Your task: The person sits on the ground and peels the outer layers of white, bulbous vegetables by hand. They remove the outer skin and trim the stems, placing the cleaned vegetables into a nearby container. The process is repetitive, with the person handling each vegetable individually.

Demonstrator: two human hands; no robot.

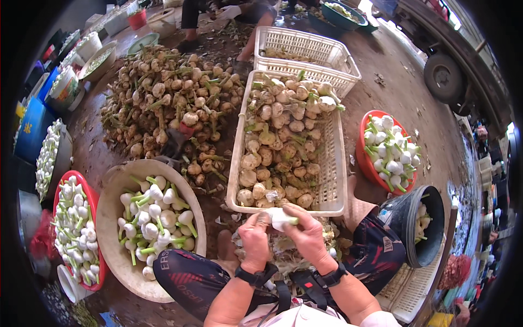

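Note:
A white, peeled garlic bulb (280,219) with a short green stem is held between my two hands, above my lap at the near edge of a white plastic crate. My right hand (306,234) is closed round its stem side. At the bulb's left end, the fingers of my left hand (255,237) are pinched against it. Unpeeled brown garlic bulbs (283,147) fill much of the crate (333,163). Below my hands lies a heap of loose garlic skins (289,256), partly hidden by my wrists.
To the left, a wide pale basin (111,240) and a red basin (96,229) hold cleaned garlic. A red bowl (362,158) and a dark bucket (392,218) stand right. Beyond are an unpeeled garlic heap (163,98), another crate (305,38), a person's gloved hand (229,12) and a truck wheel (442,76).

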